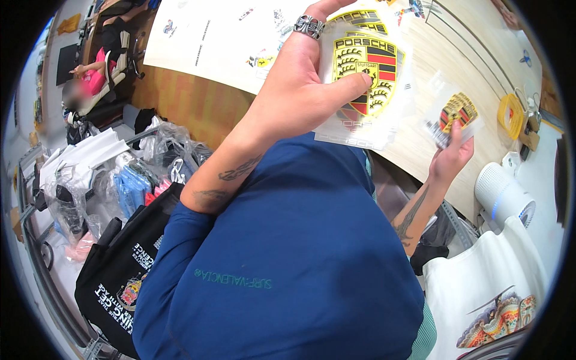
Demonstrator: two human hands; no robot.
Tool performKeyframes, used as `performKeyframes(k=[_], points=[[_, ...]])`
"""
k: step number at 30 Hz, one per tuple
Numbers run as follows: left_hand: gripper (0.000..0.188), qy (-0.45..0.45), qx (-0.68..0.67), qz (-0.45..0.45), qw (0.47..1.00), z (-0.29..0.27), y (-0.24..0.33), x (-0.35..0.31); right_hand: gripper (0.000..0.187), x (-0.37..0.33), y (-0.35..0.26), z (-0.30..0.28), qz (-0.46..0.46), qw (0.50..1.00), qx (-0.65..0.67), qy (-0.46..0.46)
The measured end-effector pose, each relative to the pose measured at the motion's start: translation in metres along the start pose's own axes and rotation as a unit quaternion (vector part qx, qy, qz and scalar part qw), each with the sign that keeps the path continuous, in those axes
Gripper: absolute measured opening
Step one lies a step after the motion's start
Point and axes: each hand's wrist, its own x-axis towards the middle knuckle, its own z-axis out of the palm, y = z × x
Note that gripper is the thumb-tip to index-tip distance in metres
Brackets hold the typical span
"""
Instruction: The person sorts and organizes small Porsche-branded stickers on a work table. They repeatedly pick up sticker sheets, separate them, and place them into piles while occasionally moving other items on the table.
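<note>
My left hand (294, 90) has a stack of clear film sheets with yellow, red and black shield crests (384, 90) under its outstretched thumb. A silver ring is on one finger, and the other fingertips are partly cut off by the upper edge. Further right, my right hand (453, 157) pinches a smaller clear film sheet with similar crests (459, 114) between thumb and fingers, holding it near the table's right part. The fingers behind that sheet are hidden. Both sets of sheets are near the pale wooden table (462, 57).
White printed sheets (204, 36) with small colourful designs lie at the table's far left. A yellow tape roll (510, 117) and a white cylindrical device (504, 195) stand at right. Bagged garments (129, 186) and a black printed garment (120, 282) are at left. A person (93, 81) sits far left.
</note>
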Motion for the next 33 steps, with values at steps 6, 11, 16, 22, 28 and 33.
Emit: performKeyframes(k=[6, 11, 16, 22, 28, 33], points=[[0.086, 0.065, 0.008, 0.051, 0.997, 0.001, -0.006, -0.005, 0.029, 0.083, 0.099, -0.06, 0.103, 0.982, -0.104, 0.122], [0.087, 0.118, 0.025, 0.048, 0.992, 0.0, -0.009, -0.003, 0.065, 0.054, 0.231, -0.125, 0.143, 0.821, -0.529, 0.162], [0.082, 0.129, 0.111, 0.058, 0.984, -0.011, -0.031, -0.007, 0.051, -0.015, 0.153, -0.065, 0.139, 0.937, -0.304, 0.098], [0.09, 0.084, 0.07, -0.019, 0.994, -0.004, -0.062, -0.001, 0.053, -0.06, -0.016, 0.087, 0.073, 0.97, 0.136, -0.185], [0.084, 0.115, 0.039, -0.016, 0.992, 0.011, -0.065, 0.01, 0.037, -0.06, -0.029, 0.096, 0.083, 0.975, 0.185, -0.093], [0.099, 0.049, 0.0, -0.103, 0.993, 0.003, -0.06, 0.016, 0.02, -0.054, -0.032, 0.077, 0.092, 0.98, 0.163, -0.073]])
